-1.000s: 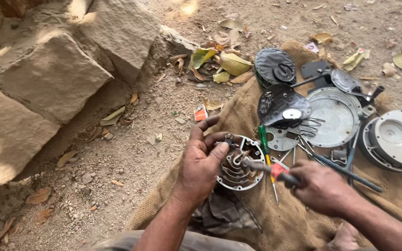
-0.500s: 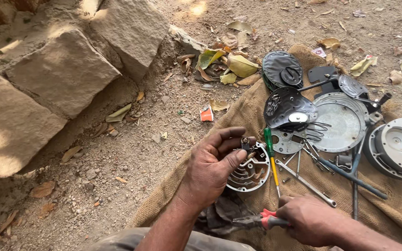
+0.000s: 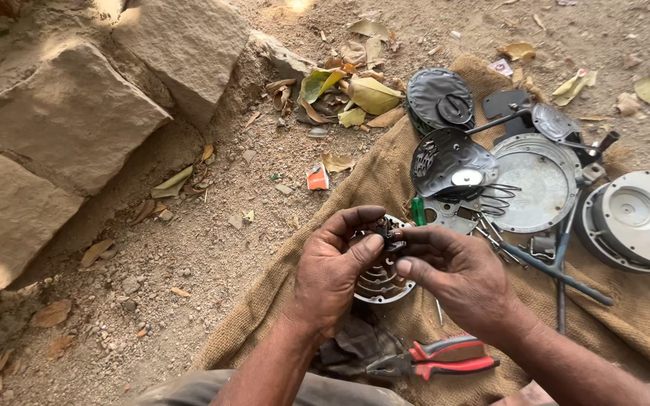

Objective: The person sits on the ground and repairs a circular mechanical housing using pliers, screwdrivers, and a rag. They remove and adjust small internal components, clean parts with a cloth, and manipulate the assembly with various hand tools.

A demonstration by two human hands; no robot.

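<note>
Over the burlap sack [image 3: 340,188], both hands [image 3: 332,278] [image 3: 457,274] pinch a small dark part [image 3: 385,229] above the flat-lying round finned plate [image 3: 378,282].

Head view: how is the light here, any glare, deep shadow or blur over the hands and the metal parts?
Head view: dappled daylight, sun patches on the stone blocks; the left hand and right hand lie in soft shade, sharp, no motion blur; mild sheen on the round metal plate, not blown out; the small round finned part is partly hidden by the fingers.
</note>
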